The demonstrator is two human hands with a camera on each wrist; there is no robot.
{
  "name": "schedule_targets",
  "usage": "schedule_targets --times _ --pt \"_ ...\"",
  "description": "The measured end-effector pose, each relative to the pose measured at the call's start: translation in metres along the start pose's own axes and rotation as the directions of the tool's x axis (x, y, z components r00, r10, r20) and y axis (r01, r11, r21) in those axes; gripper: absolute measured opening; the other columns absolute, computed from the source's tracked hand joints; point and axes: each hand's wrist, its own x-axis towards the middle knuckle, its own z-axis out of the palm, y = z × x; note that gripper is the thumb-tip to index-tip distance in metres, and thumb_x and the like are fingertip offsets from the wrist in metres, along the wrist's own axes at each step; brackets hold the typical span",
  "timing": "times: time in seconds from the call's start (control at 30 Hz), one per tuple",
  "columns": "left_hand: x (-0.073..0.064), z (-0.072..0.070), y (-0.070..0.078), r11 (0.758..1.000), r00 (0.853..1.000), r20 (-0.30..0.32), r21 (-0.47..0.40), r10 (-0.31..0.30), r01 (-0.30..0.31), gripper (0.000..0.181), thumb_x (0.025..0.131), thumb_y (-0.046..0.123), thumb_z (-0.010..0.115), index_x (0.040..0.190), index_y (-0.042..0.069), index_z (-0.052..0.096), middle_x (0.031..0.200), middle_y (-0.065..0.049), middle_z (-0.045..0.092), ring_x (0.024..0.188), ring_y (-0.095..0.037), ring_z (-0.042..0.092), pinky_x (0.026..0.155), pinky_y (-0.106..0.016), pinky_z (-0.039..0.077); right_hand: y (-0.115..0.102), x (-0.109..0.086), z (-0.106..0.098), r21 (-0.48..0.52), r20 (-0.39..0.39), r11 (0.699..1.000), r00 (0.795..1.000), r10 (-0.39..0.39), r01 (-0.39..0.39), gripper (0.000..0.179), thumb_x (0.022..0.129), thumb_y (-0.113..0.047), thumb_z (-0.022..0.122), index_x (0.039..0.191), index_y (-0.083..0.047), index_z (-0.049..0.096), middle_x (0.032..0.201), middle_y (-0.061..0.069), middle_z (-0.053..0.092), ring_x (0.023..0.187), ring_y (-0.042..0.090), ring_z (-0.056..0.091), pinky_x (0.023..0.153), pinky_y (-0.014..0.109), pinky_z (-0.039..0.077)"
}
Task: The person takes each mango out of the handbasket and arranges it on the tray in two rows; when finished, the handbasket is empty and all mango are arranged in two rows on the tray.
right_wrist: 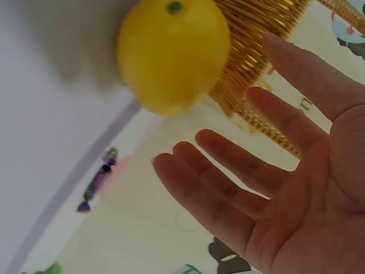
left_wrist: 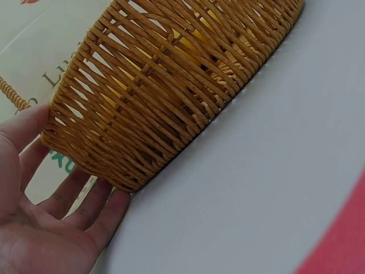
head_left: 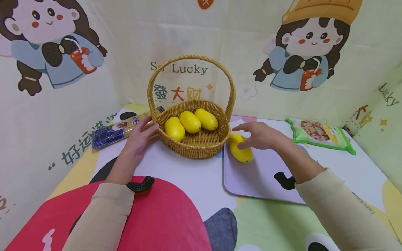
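Observation:
A wicker basket [head_left: 201, 150] with a tall arched handle stands on the table, and several yellow mangoes [head_left: 190, 122] lie inside it. My left hand [head_left: 141, 137] touches the basket's left side. In the left wrist view, the thumb [left_wrist: 28, 125] meets the rim and the fingertips reach the lower weave. Just right of the basket, another mango [head_left: 241, 148] lies on a lilac tray [head_left: 267, 177]. Over that mango hovers my right hand [head_left: 262, 136], its fingers spread. The right wrist view shows a gap between these fingers [right_wrist: 245, 165] and the mango [right_wrist: 174, 57].
Behind the left hand lies a long clear-and-blue food packet [head_left: 110, 134]. A green and white food packet [head_left: 321, 136] lies at the back right. In the right wrist view, a purple wrapped candy [right_wrist: 97, 182] sits beyond the tray's edge. A printed cloth wall [head_left: 245, 55] closes off the back.

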Motion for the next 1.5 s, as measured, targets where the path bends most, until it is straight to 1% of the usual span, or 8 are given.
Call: schedule_targets --times 0.2,0.37,0.57,0.7,0.83,1.07,1.27,1.5 --pt "0.002 0.003 -0.001 1.0 1.0 0.011 -0.011 0.003 -0.003 0.066 0.104 0.029 0.064 0.163 0.031 0.033 0.164 -0.011 0.037 0.139 -0.026 0.049 0.123 -0.045 0.039 -0.011 0.0 -0.015 0.0 -0.057 1.0 0.998 -0.022 0.022 0.059 0.093 -0.025 0.076 0.148 -0.012 0.057 0.143 0.029 0.057 0.129 0.045 0.057 0.1 0.058 0.055" --pt "0.003 0.003 -0.002 1.0 1.0 0.024 -0.01 0.01 -0.01 0.067 0.104 0.029 0.063 0.163 0.031 0.032 0.165 -0.011 0.036 0.139 -0.026 0.049 0.124 -0.045 0.038 -0.024 0.009 -0.023 -0.007 -0.083 0.997 0.994 -0.071 0.071 0.057 0.094 -0.023 0.074 0.148 -0.014 0.058 0.141 0.024 0.06 0.129 0.041 0.057 0.104 0.056 0.053" --pt "-0.001 -0.002 -0.002 1.0 1.0 0.015 -0.013 0.003 -0.003 0.067 0.104 0.03 0.062 0.163 0.031 0.031 0.167 -0.012 0.033 0.14 -0.026 0.048 0.124 -0.046 0.037 -0.048 0.03 -0.028 0.002 -0.045 0.992 0.991 -0.128 0.128 0.058 0.092 -0.022 0.075 0.148 -0.019 0.059 0.147 0.011 0.06 0.132 0.034 0.055 0.11 0.052 0.049" --pt "-0.002 -0.002 -0.004 1.0 1.0 0.012 -0.022 0.001 -0.001 0.067 0.104 0.03 0.063 0.163 0.031 0.032 0.167 -0.011 0.034 0.14 -0.026 0.048 0.124 -0.045 0.037 -0.062 0.042 -0.032 -0.015 0.003 0.989 0.989 -0.148 0.148 0.057 0.092 -0.019 0.075 0.147 -0.017 0.059 0.149 0.01 0.058 0.135 0.033 0.052 0.113 0.052 0.047" --pt "0.0 0.001 -0.004 1.0 1.0 0.027 -0.019 0.001 -0.001 0.07 0.102 0.033 0.065 0.164 0.031 0.031 0.167 -0.011 0.033 0.141 -0.026 0.048 0.124 -0.045 0.037 -0.071 0.052 -0.034 -0.063 0.046 0.988 0.989 -0.137 0.14 0.057 0.094 -0.02 0.074 0.148 -0.016 0.058 0.149 0.012 0.057 0.137 0.033 0.052 0.114 0.052 0.047" --pt "0.001 -0.002 -0.001 1.0 1.0 0.004 -0.03 -0.008 0.008 0.065 0.104 0.028 0.062 0.162 0.033 0.034 0.167 -0.01 0.033 0.142 -0.026 0.047 0.125 -0.045 0.036 -0.088 0.076 -0.034 -0.116 0.074 0.987 0.992 -0.1 0.108 0.058 0.095 -0.026 0.073 0.15 -0.018 0.055 0.156 0.007 0.05 0.142 0.031 0.047 0.118 0.05 0.042" --pt "-0.001 -0.003 -0.001 0.998 1.0 0.014 -0.051 -0.023 0.023 0.068 0.103 0.03 0.065 0.163 0.033 0.033 0.168 -0.009 0.032 0.14 -0.024 0.048 0.125 -0.044 0.035 -0.097 0.091 -0.036 -0.095 0.07 0.994 0.997 -0.04 0.046 0.06 0.094 -0.023 0.072 0.15 -0.02 0.054 0.159 0.006 0.047 0.14 0.027 0.045 0.12 0.047 0.04" --pt "-0.002 -0.001 0.0 0.999 1.0 0.013 -0.033 -0.018 0.019 0.07 0.104 0.03 0.064 0.164 0.032 0.029 0.169 -0.009 0.031 0.145 -0.028 0.044 0.125 -0.044 0.036 -0.094 0.102 -0.039 -0.055 0.067 0.997 0.996 0.059 -0.056 0.063 0.094 -0.023 0.073 0.153 -0.026 0.051 0.164 0.004 0.041 0.146 0.026 0.038 0.12 0.048 0.039"
